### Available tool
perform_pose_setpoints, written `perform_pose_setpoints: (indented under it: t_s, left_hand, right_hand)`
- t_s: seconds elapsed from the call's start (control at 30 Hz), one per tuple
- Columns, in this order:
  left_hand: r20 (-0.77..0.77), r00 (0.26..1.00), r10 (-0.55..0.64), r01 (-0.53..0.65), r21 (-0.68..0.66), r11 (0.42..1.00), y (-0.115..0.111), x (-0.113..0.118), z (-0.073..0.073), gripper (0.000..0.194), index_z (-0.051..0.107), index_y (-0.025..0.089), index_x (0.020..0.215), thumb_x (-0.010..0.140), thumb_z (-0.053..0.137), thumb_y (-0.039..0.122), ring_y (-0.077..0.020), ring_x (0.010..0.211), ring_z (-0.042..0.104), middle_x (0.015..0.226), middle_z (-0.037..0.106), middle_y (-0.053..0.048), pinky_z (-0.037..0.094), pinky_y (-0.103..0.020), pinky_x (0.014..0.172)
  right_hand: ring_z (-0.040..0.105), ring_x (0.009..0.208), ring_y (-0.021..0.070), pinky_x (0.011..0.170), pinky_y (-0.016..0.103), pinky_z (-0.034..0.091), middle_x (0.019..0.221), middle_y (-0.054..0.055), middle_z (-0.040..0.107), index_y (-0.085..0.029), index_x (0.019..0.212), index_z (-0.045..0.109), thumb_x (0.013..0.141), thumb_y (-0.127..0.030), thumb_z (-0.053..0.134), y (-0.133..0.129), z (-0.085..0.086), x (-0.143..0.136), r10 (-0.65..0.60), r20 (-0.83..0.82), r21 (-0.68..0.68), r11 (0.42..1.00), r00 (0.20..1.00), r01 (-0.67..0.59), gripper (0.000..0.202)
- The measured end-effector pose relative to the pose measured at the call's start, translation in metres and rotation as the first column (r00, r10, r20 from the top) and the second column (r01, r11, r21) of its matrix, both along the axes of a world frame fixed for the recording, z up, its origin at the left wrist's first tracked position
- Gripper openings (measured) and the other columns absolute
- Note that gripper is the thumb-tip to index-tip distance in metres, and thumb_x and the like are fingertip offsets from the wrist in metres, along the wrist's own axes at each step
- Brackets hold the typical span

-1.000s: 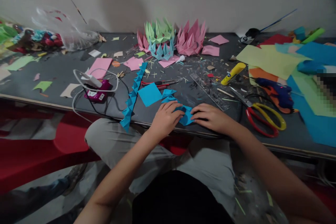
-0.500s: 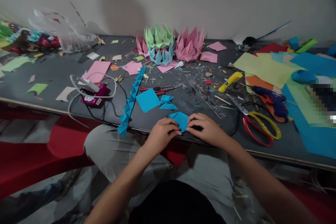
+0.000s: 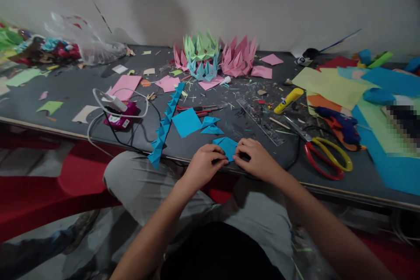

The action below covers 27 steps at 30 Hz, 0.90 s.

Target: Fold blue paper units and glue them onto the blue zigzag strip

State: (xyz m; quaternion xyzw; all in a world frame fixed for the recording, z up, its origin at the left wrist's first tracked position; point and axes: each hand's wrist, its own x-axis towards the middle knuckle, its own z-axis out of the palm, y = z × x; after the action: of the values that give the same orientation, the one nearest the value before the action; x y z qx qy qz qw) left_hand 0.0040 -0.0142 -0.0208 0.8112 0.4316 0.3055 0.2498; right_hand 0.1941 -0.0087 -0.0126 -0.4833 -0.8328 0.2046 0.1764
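A partly folded blue paper (image 3: 227, 145) lies at the table's front edge between my hands. My left hand (image 3: 207, 162) pinches its left lower side, and my right hand (image 3: 252, 157) has its fingers closed on the right side. Just beyond are a flat blue square (image 3: 187, 123) and a small folded blue piece (image 3: 211, 125). Left of these, a long zigzag strip of folded blue paper (image 3: 166, 123) reaches over the table edge.
Folded pink (image 3: 239, 57) and green paper crowns (image 3: 201, 48) stand near the wall. Scissors (image 3: 324, 153), a yellow glue stick (image 3: 288, 100), a glue gun (image 3: 339, 124) and coloured sheets lie right. A purple power adapter (image 3: 122, 116) with cables sits left.
The view has shifted slightly. Both hands remain at the blue paper, with the right fingertips now a little nearer its lower edge.
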Motion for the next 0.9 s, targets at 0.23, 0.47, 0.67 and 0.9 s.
perform_pose_setpoints:
  t_s: [0.23, 0.47, 0.67, 0.9]
  left_hand:
    - [0.011, 1.000, -0.026, 0.026, -0.005, 1.000, 0.000, 0.000, 0.001, 0.004, 0.069, 0.018, 0.074, 0.074, 0.066, 0.021, -0.0145, 0.078, 0.059, 0.082, 0.065, -0.003, 0.046, -0.027, 0.072]
    - [-0.073, 0.996, -0.049, 0.053, 0.061, 0.997, -0.001, -0.001, 0.002, 0.007, 0.067, 0.017, 0.076, 0.078, 0.062, 0.020, -0.0148, 0.080, 0.058, 0.085, 0.065, -0.003, 0.046, -0.028, 0.074]
    - [-0.444, 0.895, -0.040, 0.164, 0.244, 0.956, -0.021, 0.005, 0.007, 0.017, 0.062, 0.017, 0.096, 0.083, 0.051, 0.016, -0.0194, 0.087, 0.057, 0.091, 0.064, -0.005, 0.045, -0.033, 0.075]
    - [-0.483, 0.875, -0.002, 0.160, 0.285, 0.945, -0.034, 0.006, 0.008, 0.026, 0.059, 0.015, 0.106, 0.082, 0.049, 0.019, -0.0194, 0.096, 0.056, 0.102, 0.063, -0.006, 0.044, -0.034, 0.085]
  right_hand:
    - [0.048, 0.076, 0.0179, 0.069, 0.031, 0.034, 0.076, 0.002, 0.054, -0.020, 0.065, 0.052, 0.076, -0.021, 0.055, 0.001, -0.001, -0.001, -0.016, 0.001, -0.016, 1.000, 1.000, 0.016, 0.011]
    - [0.048, 0.077, 0.0178, 0.069, 0.031, 0.033, 0.076, 0.002, 0.054, -0.020, 0.065, 0.052, 0.076, -0.021, 0.054, 0.002, 0.001, -0.003, -0.023, 0.025, -0.028, 0.999, 0.999, 0.023, 0.012]
    - [0.048, 0.078, 0.0186, 0.070, 0.032, 0.034, 0.077, 0.002, 0.053, -0.020, 0.066, 0.054, 0.077, -0.022, 0.054, 0.002, 0.000, -0.005, -0.028, 0.082, -0.020, 0.999, 0.996, 0.030, 0.011]
    - [0.049, 0.079, 0.0179, 0.072, 0.031, 0.037, 0.079, 0.003, 0.054, -0.018, 0.073, 0.052, 0.078, -0.029, 0.059, 0.008, 0.001, 0.006, 0.055, -0.029, -0.096, 0.994, 0.998, -0.057, 0.014]
